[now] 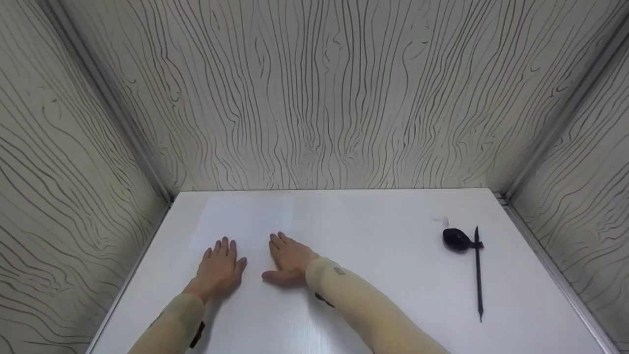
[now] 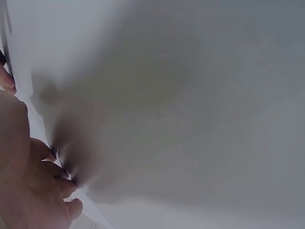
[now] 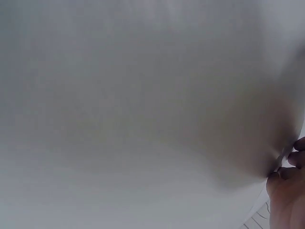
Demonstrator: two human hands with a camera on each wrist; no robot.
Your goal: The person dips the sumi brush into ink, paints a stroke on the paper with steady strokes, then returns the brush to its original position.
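Note:
A faint bluish-white rectangle, seemingly a sheet of paper point(image 1: 245, 221), lies flat on the white tabletop point(image 1: 373, 231). My left hand point(image 1: 218, 269) rests with straight fingers at its near left part, thumb out to the side. My right hand point(image 1: 291, 260) lies by its near right corner, fingers pointing forward and thumb spread toward the left hand. Neither hand grips anything. In the left wrist view the left hand's fingertips point(image 2: 69, 186) touch the white surface. The right hand's fingertips point(image 3: 274, 176) meet it too in the right wrist view.
On the right of the table lies a glossy black rounded object with a short stem point(image 1: 457, 240). A thin dark stick with pointed ends point(image 1: 479, 280) crosses that stem. Faint grey smudges show just behind them. Wood-grain panels point(image 1: 314, 98) enclose the back and sides.

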